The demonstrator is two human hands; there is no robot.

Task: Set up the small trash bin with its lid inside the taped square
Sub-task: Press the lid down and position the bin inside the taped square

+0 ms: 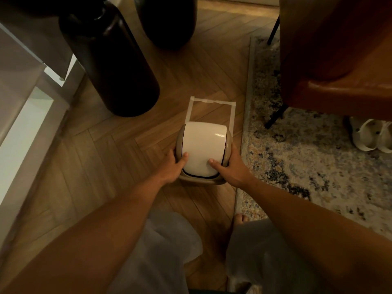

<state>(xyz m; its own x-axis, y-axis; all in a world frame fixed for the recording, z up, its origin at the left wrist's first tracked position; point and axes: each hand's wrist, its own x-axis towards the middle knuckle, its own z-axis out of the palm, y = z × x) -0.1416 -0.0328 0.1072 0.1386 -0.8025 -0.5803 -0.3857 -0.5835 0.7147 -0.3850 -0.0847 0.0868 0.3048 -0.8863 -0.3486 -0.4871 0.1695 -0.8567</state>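
Note:
A small beige trash bin (228, 149) with a rounded white swing lid (203, 143) stands on the wooden floor. It covers the near side of a square of white tape (212, 101), whose far side and two flanks show beyond it. My left hand (174, 166) grips the bin's left side with the thumb on the lid. My right hand (231, 166) grips the right side, thumb also on the lid. The bin's body below the lid is mostly hidden.
A tall dark bottle-shaped vase (110, 60) and a second dark vessel (169, 20) stand to the far left. A patterned rug (307, 149) lies right of the tape. An orange chair (339, 60) on thin black legs and pale sandals (371, 134) sit on it. White furniture (25, 107) borders the left.

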